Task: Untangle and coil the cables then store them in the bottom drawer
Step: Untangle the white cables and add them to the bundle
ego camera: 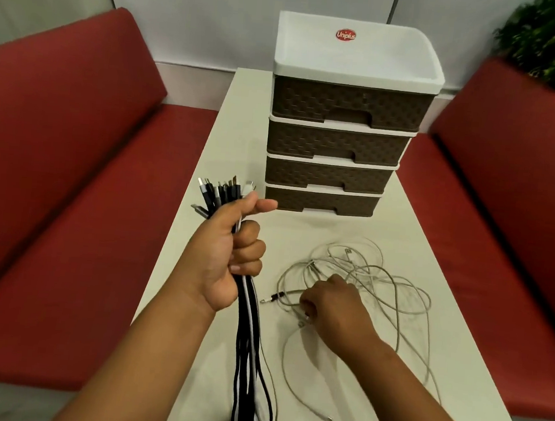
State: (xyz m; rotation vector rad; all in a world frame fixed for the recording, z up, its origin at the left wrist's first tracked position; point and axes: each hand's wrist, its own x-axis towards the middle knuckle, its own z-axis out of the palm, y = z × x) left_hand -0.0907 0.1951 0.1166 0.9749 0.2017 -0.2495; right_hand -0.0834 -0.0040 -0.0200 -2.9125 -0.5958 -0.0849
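Hanging past the near edge of the white table (419,222), the lower ends of the bundle of black and white cables (251,342) are cut off by the frame, so their full length cannot be seen. The left hand (228,256) is clenched round this bundle near its top, thumb stretched toward the drawer unit (339,142); the plugs (224,190) fan out just above the fist, pointing up and away toward the unit, and the bundle's long axis runs nearly straight down from the fist. Nearer than the unit and to its right lies the loose tangle of grey-white cables (364,278), flat on the table in overlapping loops with no single direction; one end with a small plug (328,418) trails toward the near edge. The right hand (332,302) rests on the tangle's near-left side, its fingertips curled onto a strand; the fingers hide the exact contact. The bottom drawer (320,200) sits closed beyond both hands.
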